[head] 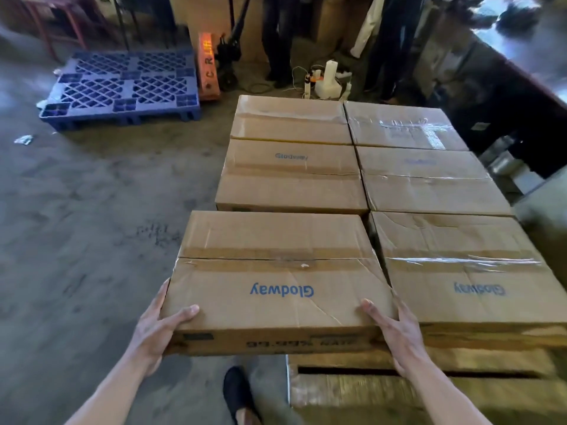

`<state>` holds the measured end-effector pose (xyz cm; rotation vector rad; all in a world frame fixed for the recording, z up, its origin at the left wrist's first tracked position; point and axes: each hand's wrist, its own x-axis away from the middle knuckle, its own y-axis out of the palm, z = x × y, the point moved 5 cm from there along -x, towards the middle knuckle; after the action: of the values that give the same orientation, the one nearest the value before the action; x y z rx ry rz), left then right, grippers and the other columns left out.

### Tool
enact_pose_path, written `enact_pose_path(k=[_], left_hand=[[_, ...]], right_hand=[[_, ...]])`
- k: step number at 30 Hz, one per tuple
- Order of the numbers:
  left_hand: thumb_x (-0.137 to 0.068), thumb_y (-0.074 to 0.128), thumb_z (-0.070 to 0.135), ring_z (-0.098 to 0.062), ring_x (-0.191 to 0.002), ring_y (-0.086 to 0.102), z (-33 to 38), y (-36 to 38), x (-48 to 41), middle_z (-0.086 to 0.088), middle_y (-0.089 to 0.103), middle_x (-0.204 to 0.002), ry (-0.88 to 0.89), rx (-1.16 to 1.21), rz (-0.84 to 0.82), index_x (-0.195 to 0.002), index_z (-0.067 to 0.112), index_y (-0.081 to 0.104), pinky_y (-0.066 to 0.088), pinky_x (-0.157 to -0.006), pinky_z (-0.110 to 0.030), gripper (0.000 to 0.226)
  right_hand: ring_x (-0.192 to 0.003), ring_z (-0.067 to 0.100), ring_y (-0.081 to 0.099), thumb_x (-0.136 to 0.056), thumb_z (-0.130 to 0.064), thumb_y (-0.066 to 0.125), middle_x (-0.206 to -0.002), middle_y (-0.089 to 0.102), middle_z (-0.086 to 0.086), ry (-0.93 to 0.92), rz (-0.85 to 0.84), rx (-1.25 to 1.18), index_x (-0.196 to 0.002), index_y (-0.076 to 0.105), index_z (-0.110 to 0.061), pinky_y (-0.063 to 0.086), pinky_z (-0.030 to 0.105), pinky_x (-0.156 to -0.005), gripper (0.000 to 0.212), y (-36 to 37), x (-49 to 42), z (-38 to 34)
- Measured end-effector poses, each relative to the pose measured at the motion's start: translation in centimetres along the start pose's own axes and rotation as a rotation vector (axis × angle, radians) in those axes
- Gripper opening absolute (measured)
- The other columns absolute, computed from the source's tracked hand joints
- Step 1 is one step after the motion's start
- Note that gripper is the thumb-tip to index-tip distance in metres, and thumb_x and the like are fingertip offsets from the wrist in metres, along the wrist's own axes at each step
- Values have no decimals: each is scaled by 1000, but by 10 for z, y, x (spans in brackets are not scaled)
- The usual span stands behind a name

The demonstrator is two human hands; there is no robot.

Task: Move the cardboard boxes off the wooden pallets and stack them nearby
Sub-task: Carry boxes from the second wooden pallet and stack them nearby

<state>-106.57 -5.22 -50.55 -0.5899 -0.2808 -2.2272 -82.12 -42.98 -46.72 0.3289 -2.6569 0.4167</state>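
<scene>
Head view, from the left: a blue plastic pallet [122, 87] lies well apart on the concrete floor. The left hand [156, 329] and right hand [395, 332] clasp the near corners of the front-left cardboard box [276, 280], which overhangs the wooden pallet's [429, 391] near-left corner. It looks stiff and fairly weighty; gripping under the bottom edge seems safest. Five more boxes [429, 179] sit beside it.

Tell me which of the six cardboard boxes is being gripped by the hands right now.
The near-left box, its upside-down Glodway print facing the camera. The left hand and right hand clasp its near corners; the other five boxes are untouched.
</scene>
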Motion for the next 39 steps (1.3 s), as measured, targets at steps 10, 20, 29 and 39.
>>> enact_pose_path(k=[10, 20, 29, 39], left_hand=[[-64, 92, 19, -26, -118, 62, -30, 33, -44, 7, 56, -141, -103, -44, 44, -138, 58, 46, 54, -95, -52, 95], [-51, 94, 38, -21, -125, 59, -40, 37, -48, 13, 54, -144, -123, -96, 5, -142, 59, 41, 53, -98, -53, 108], [-76, 87, 23, -20, -120, 61, -39, 43, -54, 15, 56, -140, -158, -218, -1, -144, 61, 34, 55, -93, -49, 95], [-87, 76, 34, -29, -147, 32, 20, 57, -38, -7, 31, -163, 95, -908, 4, -162, 30, 8, 32, -116, -47, 101]], right_hand=[[-136, 36, 47, -78, -44, 84, -145, 54, 13, 131, 278, 320, -150, 45, -18, 40, 56, -112, 86, 2, -50, 34], [-111, 37, 39, -75, -41, 86, -133, 36, 18, 156, 476, 569, -144, 54, -20, 42, 45, -87, 79, 6, -46, 19], [-96, 31, 38, -73, -36, 88, -133, 33, 23, 203, 482, 462, -147, 42, -13, 45, 44, -84, 90, 2, -53, 15], [-134, 44, 41, -90, -44, 71, -150, 30, 25, 248, 276, 571, -155, 28, -12, 41, 55, -106, 84, -2, -37, -5]])
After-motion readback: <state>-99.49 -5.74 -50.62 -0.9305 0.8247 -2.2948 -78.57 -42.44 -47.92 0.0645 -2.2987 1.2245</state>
